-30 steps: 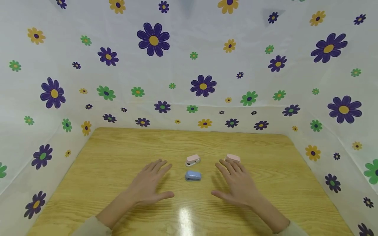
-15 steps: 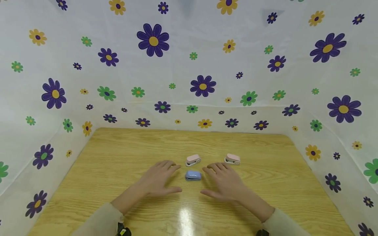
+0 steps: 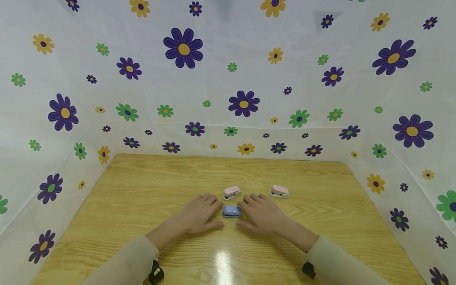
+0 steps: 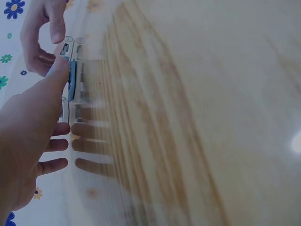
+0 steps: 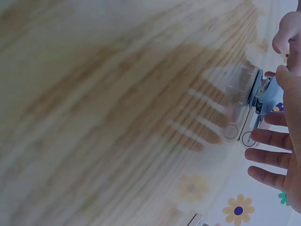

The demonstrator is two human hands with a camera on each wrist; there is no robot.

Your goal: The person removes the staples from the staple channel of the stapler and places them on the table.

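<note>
A small blue stapler (image 3: 232, 211) lies on the wooden table (image 3: 142, 190), between my two hands. My left hand (image 3: 200, 213) lies flat just left of it, and in the left wrist view one fingertip of the left hand (image 4: 33, 127) touches the blue stapler (image 4: 72, 80). My right hand (image 3: 261, 213) lies flat just right of the stapler. In the right wrist view the right hand (image 5: 282, 155) has its fingers spread and its thumb against the blue stapler (image 5: 269, 96). Neither hand is wrapped round it.
Two pink staplers lie a little farther back, one (image 3: 232, 192) just behind the blue one and another (image 3: 279, 191) to the right. White sheets printed with flowers (image 3: 228, 79) wall in the table on three sides. A light glare shows on the near tabletop.
Both hands have slid inward and a little forward, from well apart to touching either side of the blue stapler. The staplers have not moved.
</note>
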